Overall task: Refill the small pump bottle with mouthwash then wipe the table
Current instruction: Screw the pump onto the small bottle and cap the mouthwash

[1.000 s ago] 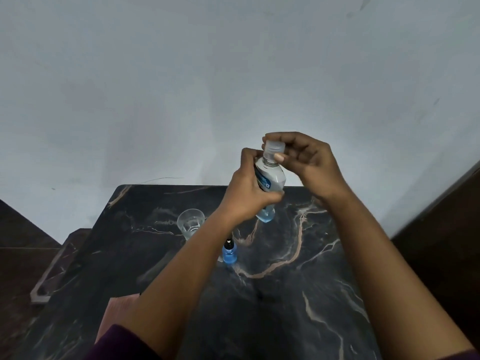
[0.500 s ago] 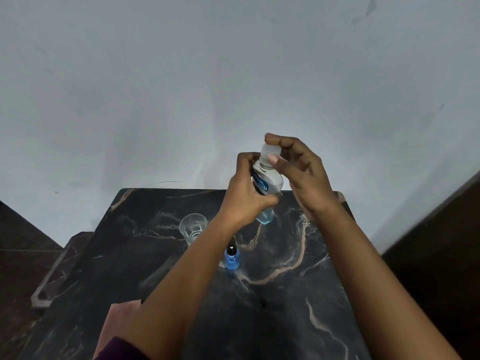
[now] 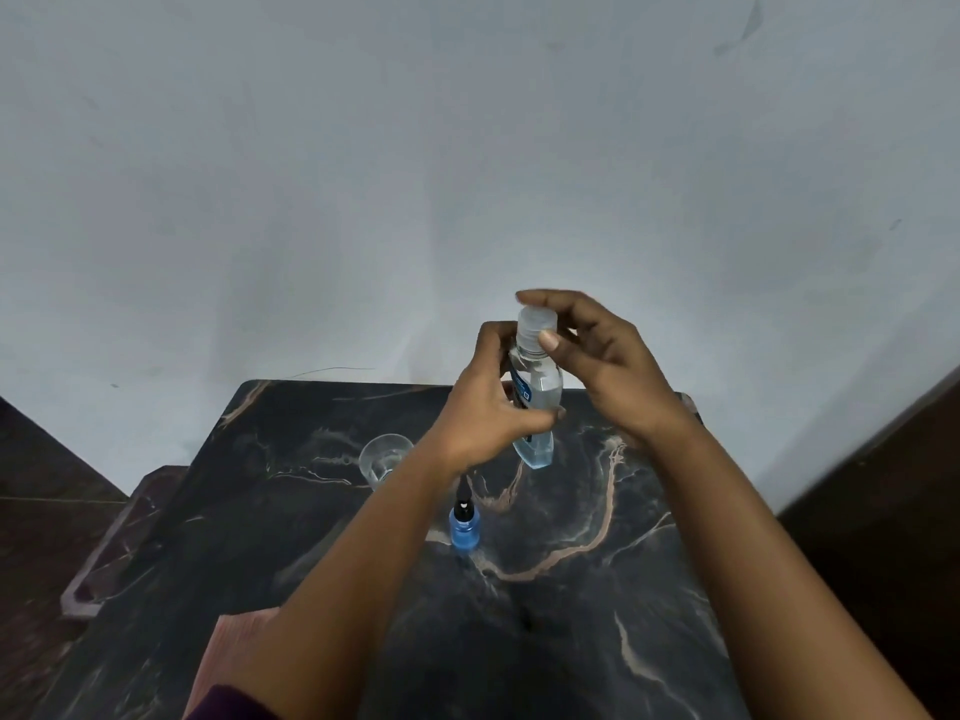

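Cap work on the mouthwash bottle (image 3: 535,387), held above the table (image 3: 597,615)

Left hand (image 3: 483,413) wraps the bottle's body; right hand (image 3: 597,356) pinches its cap (image 3: 536,324). Best keep the bottle upright and twist from the fingertips. The small pump bottle (image 3: 464,530) stands below and nearer the person, a glass (image 3: 384,457) to its left

On the table (image 3: 597,641) your near-right stretch lies bare, so a hand can sweep there freely. Toward the middle the small blue bottle (image 3: 464,530) stands upright, and behind it, nearer the far-left corner, the glass (image 3: 385,456) blocks the way. A pink cloth (image 3: 228,646) covers the near-left edge.
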The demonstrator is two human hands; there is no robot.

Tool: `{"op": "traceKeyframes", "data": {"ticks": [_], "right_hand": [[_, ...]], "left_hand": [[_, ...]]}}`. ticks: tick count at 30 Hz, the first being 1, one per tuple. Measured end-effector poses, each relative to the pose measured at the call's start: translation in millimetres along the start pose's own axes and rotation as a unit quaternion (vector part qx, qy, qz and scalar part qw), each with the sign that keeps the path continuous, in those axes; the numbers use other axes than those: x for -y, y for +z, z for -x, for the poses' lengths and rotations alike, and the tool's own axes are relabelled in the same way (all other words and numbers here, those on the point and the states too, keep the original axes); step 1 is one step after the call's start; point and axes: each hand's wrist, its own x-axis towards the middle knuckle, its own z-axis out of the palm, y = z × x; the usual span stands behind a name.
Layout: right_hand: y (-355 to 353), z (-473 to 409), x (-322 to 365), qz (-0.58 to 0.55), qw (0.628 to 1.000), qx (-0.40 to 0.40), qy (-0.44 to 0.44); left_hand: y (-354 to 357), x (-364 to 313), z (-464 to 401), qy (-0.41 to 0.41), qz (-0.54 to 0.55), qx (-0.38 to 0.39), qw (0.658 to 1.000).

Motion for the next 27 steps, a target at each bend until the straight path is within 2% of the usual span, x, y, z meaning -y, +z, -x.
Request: {"op": "traceKeyframes", "data": {"ticks": [2, 4, 12, 14, 16, 20, 22, 27], "right_hand": [[-4.7, -1.4, 3.7, -0.046, 0.997, 0.064, 0.005], [-5.6, -2.0, 6.2, -0.049, 0.997, 0.061, -0.008], [28.5, 5.3, -2.2, -0.010, 0.985, -0.168, -0.045], [32.2, 5.7, -2.3, -0.004, 0.980, -0.193, -0.056], [25.4, 4.8, -1.0, -0.017, 0.985, -0.165, -0.053], [5.5, 3.4, 2.6, -0.065, 0.997, -0.021, -0.037], [7.2, 2.6, 2.0, -0.045, 0.998, -0.034, -0.040], [28.6, 3.8, -8.3, 0.000, 0.986, -0.157, -0.061]], "left_hand": [[-4.7, -2.1, -2.7, 0.005, 0.002, 0.024, 1.000], [-6.7, -4.3, -4.7, 0.015, -0.007, 0.026, 1.000], [10.3, -7.1, -4.4, 0.030, -0.026, -0.086, 0.995], [12.8, -7.3, -3.6, 0.028, -0.024, -0.094, 0.995], [12.2, -7.1, -3.5, 0.023, -0.020, -0.089, 0.996], [4.3, -8.4, -6.1, 0.021, -0.021, -0.057, 0.998], [3.1, -9.2, -7.2, 0.022, -0.026, -0.048, 0.998], [14.7, -9.3, -4.6, 0.023, -0.008, -0.096, 0.995]]}}
